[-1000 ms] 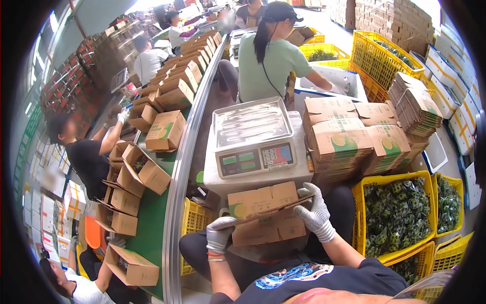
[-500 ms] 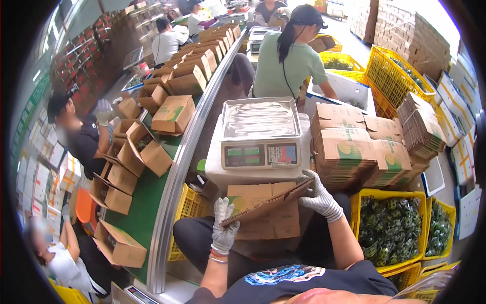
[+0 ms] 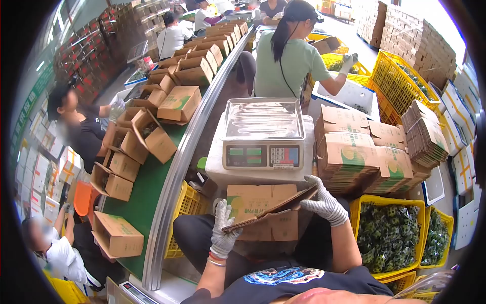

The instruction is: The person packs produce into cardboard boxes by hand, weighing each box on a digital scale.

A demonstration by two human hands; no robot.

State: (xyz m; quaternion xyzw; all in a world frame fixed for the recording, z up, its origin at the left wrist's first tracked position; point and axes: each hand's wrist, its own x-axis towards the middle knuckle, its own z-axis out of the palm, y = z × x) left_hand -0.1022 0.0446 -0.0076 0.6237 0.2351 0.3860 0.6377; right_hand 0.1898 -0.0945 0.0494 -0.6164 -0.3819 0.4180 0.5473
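Observation:
A folded cardboard carton (image 3: 271,209) is held between my two gloved hands, edge towards me and tilted up to the right. My left hand (image 3: 223,232) is closed on its lower left end. At the upper right end, my right hand (image 3: 325,203) grips it, and a narrow gap shows between its layers there. Behind it, another flat brown carton (image 3: 273,230) with green print stands in front of the white foam box (image 3: 215,169). On that foam box rests a digital scale (image 3: 263,133) with a bare metal pan.
Stacks of flattened cartons (image 3: 349,157) stand to the right. Below them are yellow crates (image 3: 357,223) of bagged green produce. Open cartons (image 3: 119,235) line the green conveyor (image 3: 152,202) with its metal rail at left. A person in a green shirt (image 3: 288,66) sits ahead; other people work beyond the conveyor.
The held carton has spread slightly at its right end, and its left end sits a little lower. The person in green has raised a gloved hand; a person at left has reached towards the cartons.

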